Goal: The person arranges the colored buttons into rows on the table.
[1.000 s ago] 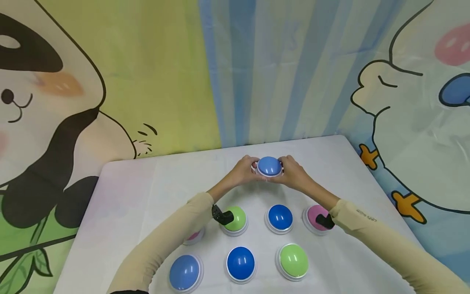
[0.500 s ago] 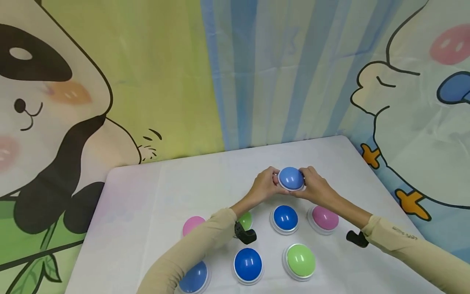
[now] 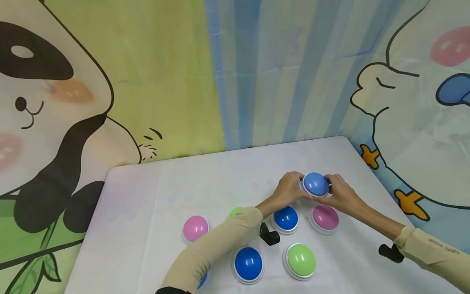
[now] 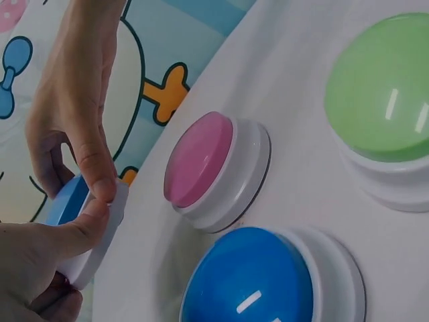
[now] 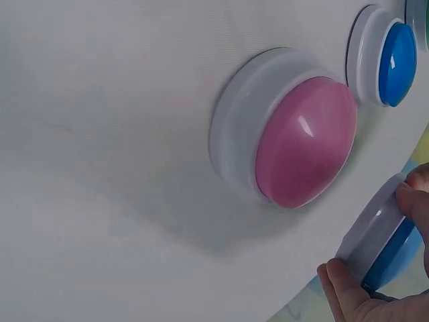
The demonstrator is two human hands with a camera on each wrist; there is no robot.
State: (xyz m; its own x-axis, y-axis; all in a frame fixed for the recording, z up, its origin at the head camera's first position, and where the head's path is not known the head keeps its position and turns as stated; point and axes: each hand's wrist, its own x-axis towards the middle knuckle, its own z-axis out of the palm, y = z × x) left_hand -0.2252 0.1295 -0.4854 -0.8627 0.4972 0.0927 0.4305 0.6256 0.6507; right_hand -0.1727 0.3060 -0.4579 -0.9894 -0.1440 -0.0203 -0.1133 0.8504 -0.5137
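Note:
A light blue push button [image 3: 315,184] with a white rim is held up between both hands, above the far part of the table. My left hand [image 3: 289,189] grips its left side, and my right hand [image 3: 341,193] grips its right side. In the left wrist view, the thumbs [image 4: 86,225] press on the white base while the other fingers reach round the dome. Just below and nearer stand a pink button [image 3: 325,217] and a dark blue button [image 3: 286,218]. The right wrist view shows the held button's white underside [image 5: 375,225] tilted toward the camera.
On the white table [image 3: 136,228] stand more buttons: a green one [image 3: 301,260], a dark blue one [image 3: 248,264] and a pink one [image 3: 196,228]. My left sleeve [image 3: 216,245] partly covers another green button [image 3: 236,211] and a blue one [image 3: 202,280]. Printed curtains [image 3: 165,81] hang behind.
Both hands have carried the light blue button to the right and slightly nearer, from above the table's far middle to beyond the pink button. The view has shifted slightly. The standing buttons keep their layout.

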